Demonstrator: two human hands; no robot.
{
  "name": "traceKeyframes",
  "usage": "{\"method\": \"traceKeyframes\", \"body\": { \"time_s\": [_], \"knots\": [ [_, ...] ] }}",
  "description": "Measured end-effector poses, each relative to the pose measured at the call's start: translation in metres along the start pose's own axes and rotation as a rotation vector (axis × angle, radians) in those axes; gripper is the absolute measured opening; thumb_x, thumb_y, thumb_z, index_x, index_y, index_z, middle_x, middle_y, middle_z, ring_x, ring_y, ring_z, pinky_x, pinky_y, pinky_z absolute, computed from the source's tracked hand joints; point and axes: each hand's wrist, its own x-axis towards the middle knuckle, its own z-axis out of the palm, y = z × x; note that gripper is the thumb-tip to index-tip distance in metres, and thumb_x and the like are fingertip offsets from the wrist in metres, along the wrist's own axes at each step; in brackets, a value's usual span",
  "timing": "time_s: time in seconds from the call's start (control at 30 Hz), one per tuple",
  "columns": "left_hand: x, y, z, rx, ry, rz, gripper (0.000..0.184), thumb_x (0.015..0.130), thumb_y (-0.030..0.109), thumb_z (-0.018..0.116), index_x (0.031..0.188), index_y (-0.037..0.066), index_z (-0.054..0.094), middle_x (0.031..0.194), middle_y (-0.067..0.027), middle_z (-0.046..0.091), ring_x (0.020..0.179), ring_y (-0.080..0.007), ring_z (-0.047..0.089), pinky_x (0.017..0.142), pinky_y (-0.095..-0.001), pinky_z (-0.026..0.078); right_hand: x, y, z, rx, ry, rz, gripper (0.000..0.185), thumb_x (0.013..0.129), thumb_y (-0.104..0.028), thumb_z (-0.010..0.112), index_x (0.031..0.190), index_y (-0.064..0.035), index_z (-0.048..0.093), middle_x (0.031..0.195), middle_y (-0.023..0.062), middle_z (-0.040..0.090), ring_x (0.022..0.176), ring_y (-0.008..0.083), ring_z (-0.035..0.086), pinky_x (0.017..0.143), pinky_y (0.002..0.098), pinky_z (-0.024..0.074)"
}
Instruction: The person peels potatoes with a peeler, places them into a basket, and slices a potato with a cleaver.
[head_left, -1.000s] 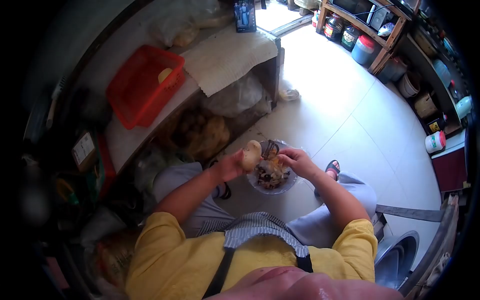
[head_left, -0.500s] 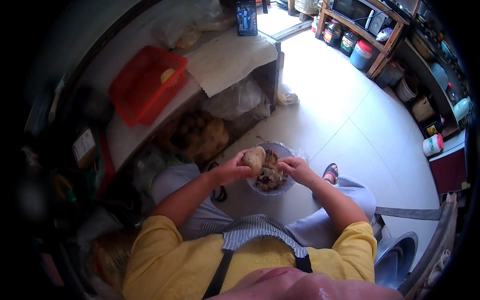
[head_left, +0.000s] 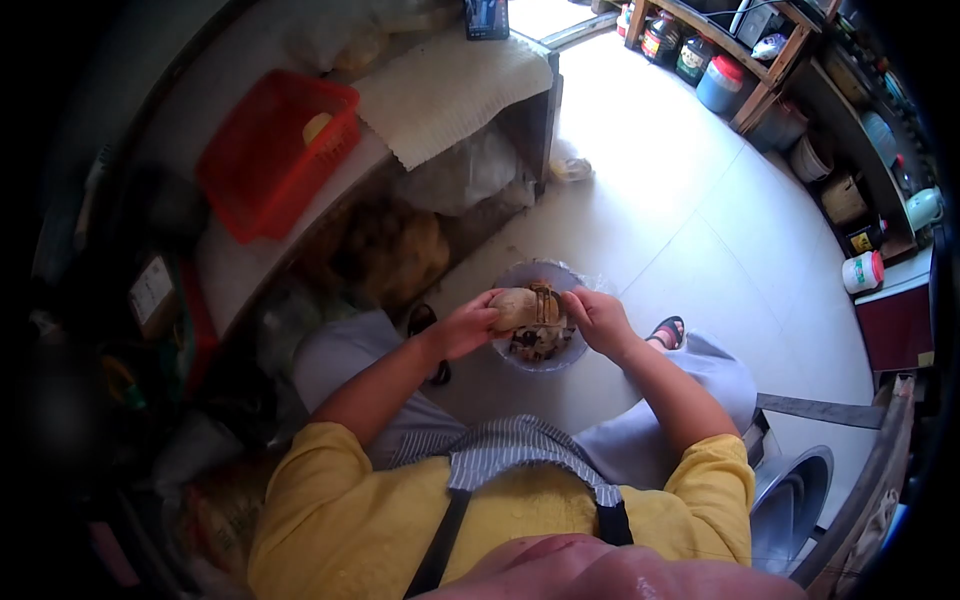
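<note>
My left hand (head_left: pixel 468 328) is wrapped round a pale brown potato (head_left: pixel 515 310), held over a bowl. The right hand (head_left: pixel 598 318) is closed on a peeler (head_left: pixel 547 303), whose frame lies against the potato's right end. Below both hands, a round bowl (head_left: pixel 576 354) lined with clear plastic stands on the floor. Peelings (head_left: pixel 537 345), pale and dark, lie inside it. Fingers hide most of the peeler's handle.
A red basket (head_left: pixel 240 190) with one pale piece in it sits on the shelf at the left. Under that shelf is a bag of potatoes (head_left: pixel 400 250). A metal basin (head_left: pixel 800 500) stands at lower right. Jars and bottles line the right side.
The potato has gone from upright to lying sideways in my left hand. My right hand has brought the peeler against it. The view has shifted slightly.
</note>
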Motion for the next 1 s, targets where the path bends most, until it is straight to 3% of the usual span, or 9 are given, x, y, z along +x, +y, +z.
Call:
{"method": "traceKeyframes", "body": {
  "time_s": [0.07,0.37,0.57,0.77,0.83,1.0],
  "knots": [
    [0.002,-0.006,0.002,-0.024,-0.055,-0.008,0.063,0.085,0.031,0.059,0.136,0.009,0.028,0.13,-0.0055,0.042,0.117,-0.0167,0.044,0.094,-0.0328,0.042,0.001,-0.008,0.002,0.041,-0.043,-0.011,0.037,0.092,-0.037,0.044,0.076,-0.0061,0.056,0.067,0.0158,0.058,0.066,0.0368,0.057,0.058,0.0427,0.044],
    [-0.002,-0.007,0.02,-0.21,0.052,-0.088,0.061,0.088,0.043,0.053,0.134,0.009,0.033,0.129,-0.0069,0.047,0.116,-0.0204,0.049,0.098,-0.0358,0.041,0.011,-0.009,0.018,-0.118,-0.039,-0.017,0.036,0.091,-0.038,0.045,0.077,-0.0083,0.059,0.072,0.0157,0.06,0.071,0.0367,0.057,0.061,0.0445,0.0446],
    [-0.002,-0.01,0.022,-0.103,0.041,-0.016,0.071,0.082,0.05,0.058,0.134,0.009,0.033,0.131,-0.008,0.045,0.119,-0.0217,0.046,0.098,-0.0399,0.041,0.022,0.0,0.018,0.048,0.025,0.142,0.037,0.091,-0.037,0.046,0.076,-0.0072,0.061,0.073,0.017,0.06,0.071,0.0359,0.057,0.061,0.0436,0.0448],
    [-0.001,-0.01,0.021,-0.016,0.101,0.021,0.073,0.08,0.051,0.06,0.133,0.009,0.032,0.127,-0.007,0.044,0.119,-0.0194,0.045,0.097,-0.0381,0.041,0.018,-0.016,0.023,-0.046,-0.03,0.011,0.034,0.09,-0.034,0.046,0.074,-0.0069,0.058,0.071,0.0158,0.059,0.071,0.0352,0.057,0.06,0.0416,0.0453],
    [0.001,-0.01,0.024,-0.008,0.102,0.039,0.073,0.08,0.05,0.06,0.133,0.008,0.032,0.126,-0.007,0.045,0.117,-0.0184,0.046,0.097,-0.037,0.041,0.017,-0.014,0.031,-0.049,0.02,-0.152,0.033,0.091,-0.032,0.048,0.075,-0.0052,0.059,0.067,0.0166,0.057,0.066,0.0355,0.056,0.058,0.041,0.0443],
    [0.007,-0.014,0.029,-0.007,0.103,0.03,0.066,0.083,0.042,0.061,0.132,0.007,0.033,0.125,-0.0063,0.046,0.115,-0.0174,0.048,0.097,-0.0361,0.041,0.02,0.001,0.039,-0.077,0.056,-0.19,0.034,0.091,-0.032,0.048,0.072,-0.0054,0.059,0.067,0.0163,0.057,0.064,0.0358,0.056,0.057,0.042,0.0443]
  ]
}}
